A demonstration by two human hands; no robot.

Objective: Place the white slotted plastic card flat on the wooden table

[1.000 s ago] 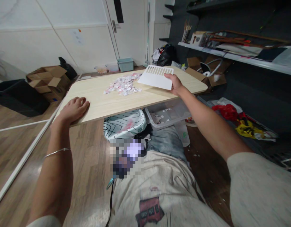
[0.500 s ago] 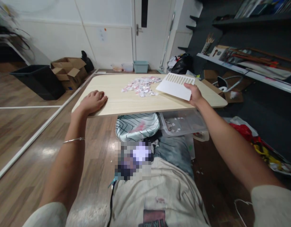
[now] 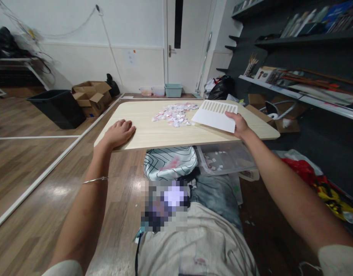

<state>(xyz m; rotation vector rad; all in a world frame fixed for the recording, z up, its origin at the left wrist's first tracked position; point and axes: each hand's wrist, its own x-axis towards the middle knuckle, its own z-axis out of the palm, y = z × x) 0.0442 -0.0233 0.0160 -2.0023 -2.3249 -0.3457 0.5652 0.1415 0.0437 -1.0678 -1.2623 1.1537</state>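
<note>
A low light-wood table (image 3: 165, 134) stands over my legs. My left hand (image 3: 119, 132) lies on its near left corner, fingers curled over the edge, holding nothing else. My right hand (image 3: 239, 125) pinches the near right corner of a white slotted plastic card (image 3: 215, 115) that rests tilted on the tabletop. A heap of small white and pink paper pieces (image 3: 174, 113) lies just left of the card, near the table's far middle.
Under the table sit a striped cushion (image 3: 170, 163) and a clear plastic bin (image 3: 225, 159) with paper bits. Cardboard boxes (image 3: 92, 96) and a black bin (image 3: 57, 107) stand left; dark shelves (image 3: 294, 88) and floor clutter fill the right.
The view has swung left and up, so the table now sits level and centred. Both hands keep their places on the table and the card.
</note>
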